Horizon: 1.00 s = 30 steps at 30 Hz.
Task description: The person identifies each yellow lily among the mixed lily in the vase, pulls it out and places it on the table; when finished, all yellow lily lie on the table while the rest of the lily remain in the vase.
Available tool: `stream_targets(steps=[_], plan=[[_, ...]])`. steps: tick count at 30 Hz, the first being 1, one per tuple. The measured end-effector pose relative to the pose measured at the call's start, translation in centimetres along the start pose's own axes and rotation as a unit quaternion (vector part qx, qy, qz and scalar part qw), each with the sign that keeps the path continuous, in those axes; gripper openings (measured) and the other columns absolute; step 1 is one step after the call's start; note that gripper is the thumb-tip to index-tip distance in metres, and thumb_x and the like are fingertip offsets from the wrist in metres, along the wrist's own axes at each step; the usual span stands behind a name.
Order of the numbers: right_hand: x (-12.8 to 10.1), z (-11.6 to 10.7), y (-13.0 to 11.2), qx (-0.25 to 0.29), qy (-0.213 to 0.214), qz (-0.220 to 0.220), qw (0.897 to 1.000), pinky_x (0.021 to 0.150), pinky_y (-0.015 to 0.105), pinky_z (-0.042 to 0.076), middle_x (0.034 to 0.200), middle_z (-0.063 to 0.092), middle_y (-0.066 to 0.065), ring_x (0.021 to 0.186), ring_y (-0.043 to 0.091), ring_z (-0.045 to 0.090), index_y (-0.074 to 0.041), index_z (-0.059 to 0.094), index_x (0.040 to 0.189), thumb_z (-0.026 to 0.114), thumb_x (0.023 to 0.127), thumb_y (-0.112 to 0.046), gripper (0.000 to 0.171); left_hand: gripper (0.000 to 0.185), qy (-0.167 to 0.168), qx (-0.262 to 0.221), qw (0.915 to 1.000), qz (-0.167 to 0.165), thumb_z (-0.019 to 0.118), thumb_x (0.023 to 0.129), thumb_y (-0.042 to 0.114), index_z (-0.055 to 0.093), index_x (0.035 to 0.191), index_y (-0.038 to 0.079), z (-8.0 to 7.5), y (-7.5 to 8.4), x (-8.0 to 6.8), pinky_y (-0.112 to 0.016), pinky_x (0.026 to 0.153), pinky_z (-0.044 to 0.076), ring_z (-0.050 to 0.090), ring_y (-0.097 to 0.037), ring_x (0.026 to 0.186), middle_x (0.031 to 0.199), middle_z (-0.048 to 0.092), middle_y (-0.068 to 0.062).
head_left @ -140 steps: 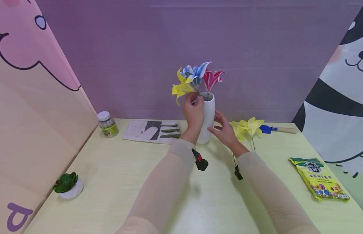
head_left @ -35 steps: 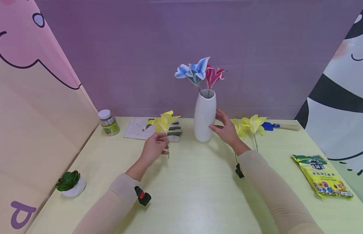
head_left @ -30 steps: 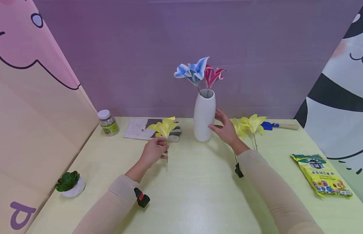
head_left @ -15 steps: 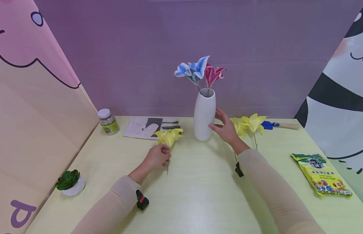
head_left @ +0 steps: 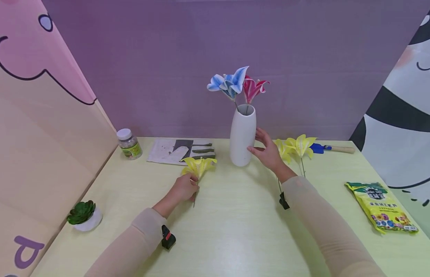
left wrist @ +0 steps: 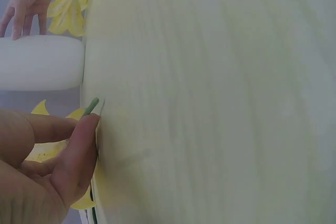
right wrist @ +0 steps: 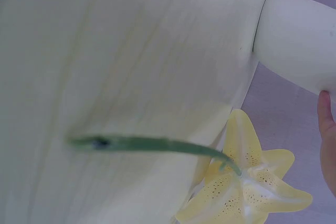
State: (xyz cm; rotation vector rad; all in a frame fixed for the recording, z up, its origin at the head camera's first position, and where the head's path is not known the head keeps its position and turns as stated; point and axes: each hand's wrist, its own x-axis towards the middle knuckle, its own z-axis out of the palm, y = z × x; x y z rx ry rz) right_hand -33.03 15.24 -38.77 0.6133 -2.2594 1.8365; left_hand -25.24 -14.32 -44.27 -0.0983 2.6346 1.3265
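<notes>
My left hand point(head_left: 191, 184) pinches the thin green stem of a yellow paper lily point(head_left: 199, 165), low over the table in front of the gloves. In the left wrist view the thumb point(left wrist: 79, 150) presses the stem point(left wrist: 92, 105) against the fingers. My right hand point(head_left: 259, 143) rests with straight fingers against the right side of an upright white vase point(head_left: 241, 136). A blue flower point(head_left: 228, 82) and a pink flower point(head_left: 254, 87) stand in the vase. The right wrist view shows the vase point(right wrist: 299, 40) and a yellow lily point(right wrist: 251, 188) lying on the table.
Two more yellow lilies point(head_left: 296, 146) lie right of the vase, with a blue trowel point(head_left: 325, 149) behind them. A yellow seed bag point(head_left: 380, 209) is at the right, a pair of gloves point(head_left: 180, 151) and a jar point(head_left: 129, 144) at the back left, a small succulent point(head_left: 81, 216) at the left edge.
My left hand drew the yellow lily out of the vase, carried it left, and over the last second lowered it toward the table. The right hand stayed on the vase.
</notes>
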Motion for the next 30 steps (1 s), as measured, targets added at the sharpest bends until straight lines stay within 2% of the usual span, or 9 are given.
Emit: stream_targets(steps=[4, 7, 12, 15, 21, 25, 30], plan=[[-0.2, 0.0, -0.7, -0.013, -0.002, 0.007, 1.000, 0.095, 0.046, 0.049, 0.144, 0.040, 0.026, 0.129, 0.039, 0.042, 0.007, 0.030, 0.147, 0.069, 0.086, 0.008, 0.072, 0.019, -0.004, -0.018, 0.9998, -0.010, 0.061, 0.089, -0.004, 0.056, 0.108, -0.003, 0.1, 0.0, 0.1, -0.028, 0.050, 0.055, 0.058, -0.016, 0.053, 0.078, 0.063, -0.010], [-0.1, 0.1, -0.8, -0.017, -0.001, 0.008, 1.000, 0.095, 0.047, 0.048, 0.145, 0.040, 0.026, 0.129, 0.039, 0.042, 0.006, 0.030, 0.147, 0.069, 0.086, 0.008, 0.072, 0.016, -0.003, -0.019, 0.9998, -0.007, 0.060, 0.089, -0.004, 0.056, 0.104, -0.003, 0.1, 0.0, 0.1, -0.028, 0.049, 0.055, 0.057, -0.016, 0.054, 0.074, 0.061, -0.009], [-0.1, 0.1, -0.6, -0.023, 0.001, 0.009, 1.000, 0.095, 0.048, 0.049, 0.144, 0.040, 0.025, 0.129, 0.039, 0.043, 0.005, 0.030, 0.147, 0.069, 0.087, 0.008, 0.072, 0.015, -0.003, -0.017, 0.9998, -0.012, 0.060, 0.089, -0.003, 0.056, 0.103, -0.002, 0.0, -0.3, 0.0, -0.029, 0.049, 0.055, 0.058, -0.017, 0.054, 0.074, 0.061, -0.010], [0.0, 0.1, 0.0, -0.018, -0.002, 0.011, 1.000, 0.096, 0.048, 0.048, 0.144, 0.040, 0.025, 0.129, 0.039, 0.042, 0.004, 0.030, 0.148, 0.069, 0.087, 0.007, 0.072, 0.014, -0.002, -0.019, 0.9996, -0.022, 0.061, 0.090, -0.001, 0.057, 0.103, -0.001, -0.1, -0.2, -0.1, -0.029, 0.050, 0.055, 0.059, -0.017, 0.056, 0.076, 0.061, -0.009], [0.7, -0.2, 2.6, -0.009, 0.005, 0.018, 1.000, 0.097, 0.045, 0.047, 0.147, 0.042, 0.015, 0.131, 0.031, 0.042, -0.007, 0.032, 0.151, 0.072, 0.087, 0.000, 0.076, 0.013, -0.003, -0.033, 0.9993, -0.020, 0.062, 0.091, 0.000, 0.056, 0.103, 0.000, -0.1, 0.0, -0.3, -0.030, 0.050, 0.056, 0.058, -0.018, 0.062, 0.081, 0.060, -0.010], [0.8, -0.2, 3.0, -0.018, 0.011, 0.008, 1.000, 0.096, 0.043, 0.049, 0.145, 0.043, 0.015, 0.130, 0.030, 0.044, -0.007, 0.032, 0.151, 0.073, 0.087, 0.000, 0.076, 0.015, -0.005, -0.033, 0.9993, -0.014, 0.062, 0.091, 0.000, 0.056, 0.105, 0.001, -0.1, -0.1, -0.3, -0.029, 0.050, 0.056, 0.059, -0.018, 0.062, 0.083, 0.060, -0.010], [0.7, -0.4, 3.0, -0.017, 0.008, 0.004, 1.000, 0.097, 0.047, 0.047, 0.146, 0.042, 0.018, 0.131, 0.034, 0.042, -0.005, 0.031, 0.151, 0.072, 0.087, 0.001, 0.077, 0.017, -0.007, -0.026, 0.9996, 0.000, 0.063, 0.092, 0.004, 0.055, 0.106, 0.000, -0.4, -0.2, -0.2, -0.030, 0.052, 0.056, 0.060, -0.017, 0.063, 0.084, 0.061, -0.010]])
